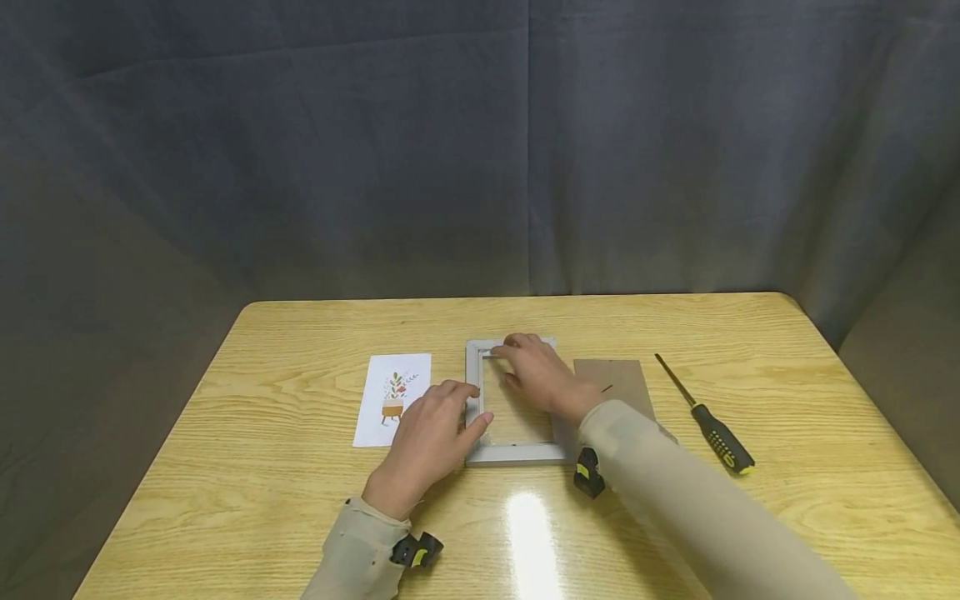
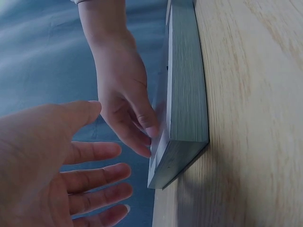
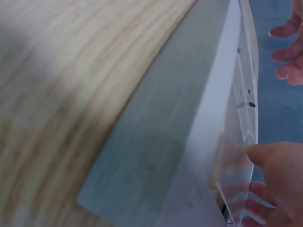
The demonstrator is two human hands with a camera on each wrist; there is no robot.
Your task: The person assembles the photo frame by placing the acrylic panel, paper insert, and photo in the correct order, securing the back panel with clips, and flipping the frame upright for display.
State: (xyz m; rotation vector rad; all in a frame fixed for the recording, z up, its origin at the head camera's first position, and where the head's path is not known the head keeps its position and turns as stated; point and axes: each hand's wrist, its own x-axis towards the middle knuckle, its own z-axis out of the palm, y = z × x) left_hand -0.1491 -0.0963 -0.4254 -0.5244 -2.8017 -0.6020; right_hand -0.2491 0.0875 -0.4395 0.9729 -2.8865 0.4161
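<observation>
A light grey picture frame [image 1: 517, 454] lies flat on the table with dark tabs along its inner ledge. Within its opening is a clear pane [image 3: 236, 156], which mirrors fingers in the right wrist view. My right hand [image 1: 540, 371] reaches over the frame's far bar, its fingers loosely bent and the thumb over the opening. In the left wrist view, that hand's fingertips are right at the frame's upper face. My left hand [image 1: 431, 429] is at the frame's left side with fingers and thumb spread, holding nothing. Its palm and relaxed fingers show in the left wrist view.
To the left lies a white card [image 1: 372, 421] printed with a potted plant, partly behind the left hand. A brown backing board [image 1: 618, 379] is at the right, partly covered by the right forearm. Beyond it sits a black-handled screwdriver [image 1: 716, 433]. Dark curtains [image 1: 420, 167] surround the table.
</observation>
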